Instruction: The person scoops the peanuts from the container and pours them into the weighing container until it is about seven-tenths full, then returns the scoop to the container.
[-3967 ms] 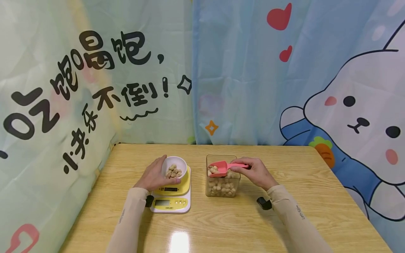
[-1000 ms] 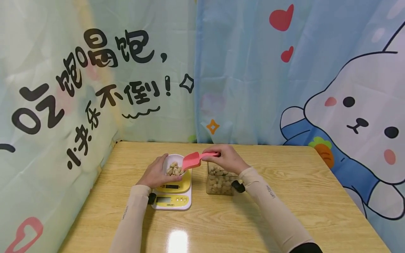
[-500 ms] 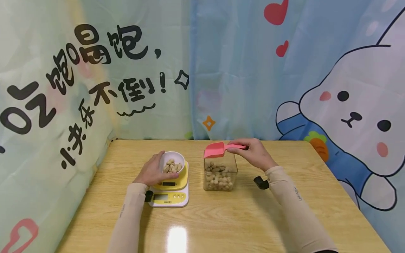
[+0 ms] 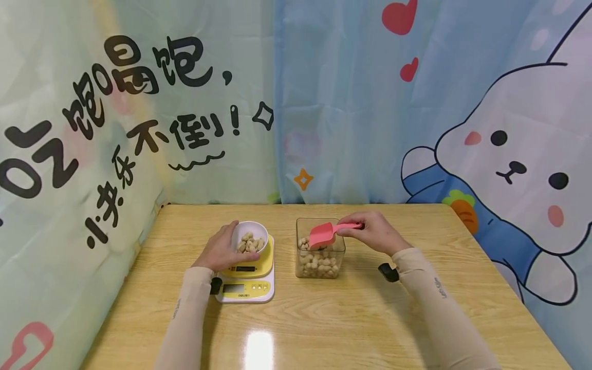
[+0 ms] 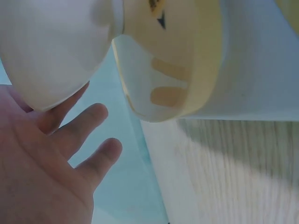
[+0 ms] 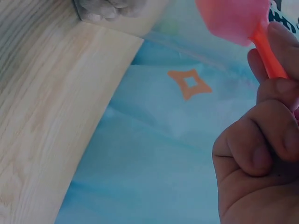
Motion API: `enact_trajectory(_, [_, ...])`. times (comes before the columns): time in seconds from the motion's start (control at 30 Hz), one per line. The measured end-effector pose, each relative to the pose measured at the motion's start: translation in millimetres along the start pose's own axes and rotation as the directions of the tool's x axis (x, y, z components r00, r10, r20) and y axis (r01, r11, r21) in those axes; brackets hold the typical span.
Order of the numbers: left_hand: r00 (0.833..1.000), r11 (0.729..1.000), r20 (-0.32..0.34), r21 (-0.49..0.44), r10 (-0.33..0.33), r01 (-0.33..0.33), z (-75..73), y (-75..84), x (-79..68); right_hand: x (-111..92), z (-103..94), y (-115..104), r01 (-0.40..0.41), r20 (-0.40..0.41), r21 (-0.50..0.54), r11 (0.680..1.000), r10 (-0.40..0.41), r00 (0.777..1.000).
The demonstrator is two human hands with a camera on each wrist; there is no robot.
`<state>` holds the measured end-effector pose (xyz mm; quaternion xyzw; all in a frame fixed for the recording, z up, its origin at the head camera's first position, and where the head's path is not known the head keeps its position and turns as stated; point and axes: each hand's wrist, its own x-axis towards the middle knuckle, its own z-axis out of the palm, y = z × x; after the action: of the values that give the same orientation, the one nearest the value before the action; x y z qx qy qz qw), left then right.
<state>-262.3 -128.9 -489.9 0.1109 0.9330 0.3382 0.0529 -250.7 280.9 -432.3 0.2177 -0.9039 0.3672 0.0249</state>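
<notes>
My left hand [image 4: 221, 249] holds a small white bowl [image 4: 262, 230] by its side, thumb across the front. Pale peanut-like nuts [image 4: 250, 243] lie in the bowl. Under it is a yellow and white kitchen scale [image 4: 245, 291]; whether they touch is unclear. In the left wrist view the bowl [image 5: 56, 46] looks tilted. With my right hand [image 4: 375, 232] I grip the handle of a pink scoop [image 4: 322, 235]. The scoop's head is inside the mouth of a clear square container [image 4: 341, 245] of similar nuts. What the scoop carries is hidden.
The wooden table [image 4: 296, 324] carries the scale on the left and the container to its right. Printed curtains [image 4: 324, 128] hang close behind the back edge and along the left side. Dark wrist cameras [image 4: 388, 272] sit near both hands.
One second ago the scoop was tipped at the bowl; it has since moved right and down into the container. The nuts in the bowl look more than four seconds ago. The left hand stays on the bowl.
</notes>
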Motion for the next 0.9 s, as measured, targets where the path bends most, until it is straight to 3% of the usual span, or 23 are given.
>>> enact_trajectory(0.23, [0.997,0.994,-0.021,0.089,0.068,-0.066,-7.5,9.4,2.5,2.9,6.4,2.7,-0.011,0.040,-0.017,1.000,0.012,0.999])
enact_trajectory(0.47, [0.979,0.971,-0.026,0.141,0.201,-0.195,-9.8,41.0,9.7,8.4,7.5,-3.6,-0.007,0.048,-0.035,0.999,0.009,0.999])
enact_trajectory(0.6, [0.963,0.952,0.029,0.150,0.266,-0.268,-0.4,64.0,16.7,11.4,8.8,-6.1,0.002,0.066,-0.031,1.000,0.000,0.998])
enact_trajectory(0.9, [0.946,0.945,0.154,0.122,0.284,-0.304,34.3,90.0,29.2,13.7,14.4,-5.2,0.000,0.064,-0.007,1.000,0.001,0.998])
